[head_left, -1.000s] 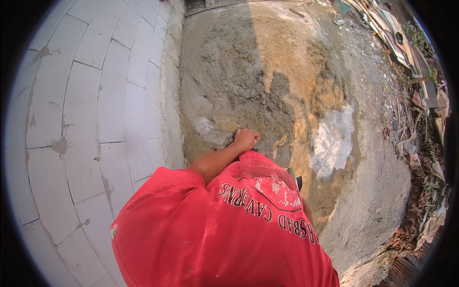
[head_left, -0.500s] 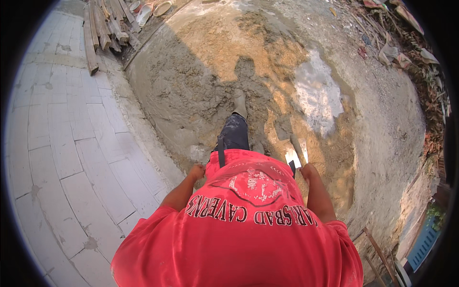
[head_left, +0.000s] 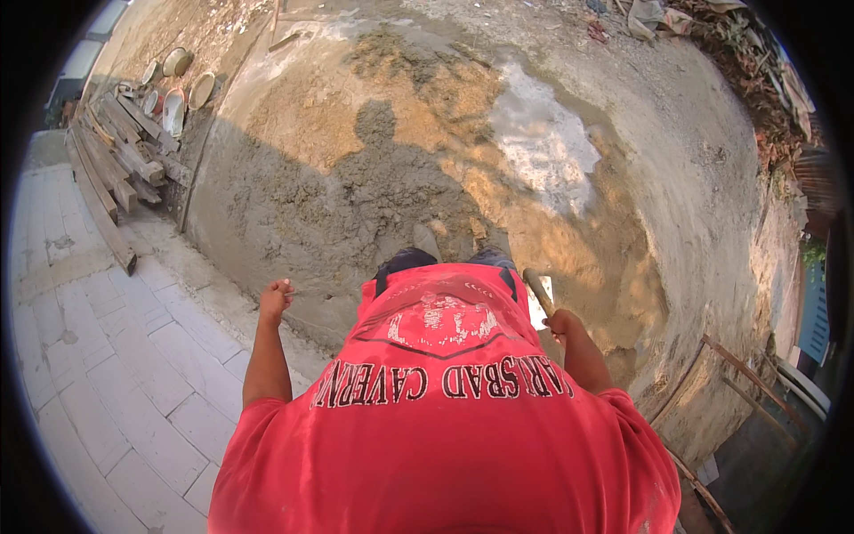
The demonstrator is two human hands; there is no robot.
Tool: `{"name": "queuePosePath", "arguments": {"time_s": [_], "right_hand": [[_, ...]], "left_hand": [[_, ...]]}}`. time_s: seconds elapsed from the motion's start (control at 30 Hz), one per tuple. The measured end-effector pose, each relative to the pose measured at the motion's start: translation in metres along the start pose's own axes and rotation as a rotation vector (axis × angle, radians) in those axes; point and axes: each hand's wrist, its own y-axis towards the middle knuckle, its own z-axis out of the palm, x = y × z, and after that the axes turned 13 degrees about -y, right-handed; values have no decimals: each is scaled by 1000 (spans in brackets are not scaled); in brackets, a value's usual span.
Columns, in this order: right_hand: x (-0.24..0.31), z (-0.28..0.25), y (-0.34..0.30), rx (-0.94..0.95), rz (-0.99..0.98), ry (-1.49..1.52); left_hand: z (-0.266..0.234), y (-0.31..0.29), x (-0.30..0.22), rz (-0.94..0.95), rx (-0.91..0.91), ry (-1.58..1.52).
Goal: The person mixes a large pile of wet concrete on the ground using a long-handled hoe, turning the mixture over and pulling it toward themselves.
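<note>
My left hand (head_left: 277,299) is raised out to the left, above the seam between the pale paving and the wet ground. Its fingers are loosely bent and a little apart, with nothing visible in them. Close to my right hip, my right hand (head_left: 562,326) is closed round the pale handle of a tool (head_left: 537,290). A bright flat patch shows beside the handle, perhaps its blade; I cannot make out the tool's kind. Wet grey mortar (head_left: 302,209) spreads around my feet, which are mostly hidden below my red shirt (head_left: 445,427).
Pale paving slabs (head_left: 116,374) run along the left. A stack of timber (head_left: 116,169) lies at the far left, beside several basins (head_left: 173,111). A whitish wet patch (head_left: 543,142) lies ahead to the right. Debris (head_left: 756,80) lines the far right; a rusty frame (head_left: 756,383) stands nearer.
My left hand has swung out and away from my waist, its fingers loosening. My right hand keeps the tool at my side. The view has shifted, bringing more timber and basins in.
</note>
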Motion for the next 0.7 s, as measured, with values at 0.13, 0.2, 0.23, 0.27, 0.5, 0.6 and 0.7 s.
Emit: {"name": "queuePosePath", "arguments": {"time_s": [0.13,0.2,0.23,0.27,0.5,0.6,0.7], "right_hand": [[37,41,-34,-78,28,72],[26,66,-19,-150,-4,134],[35,74,-20,-158,0,187],[52,77,-19,-166,-10,239],[36,86,-22,-157,-2,425],[5,76,-15,-225,32,368],[-19,46,-10,-239,-24,231]], "left_hand": [[-51,60,-71,2,-101,-25],[-8,107,-129,41,-76,-4],[7,125,-157,103,-33,36],[21,144,-193,174,-1,74],[338,49,-347,645,550,488],[408,-102,-399,876,791,65],[385,-246,-493,1254,995,-192]]}}
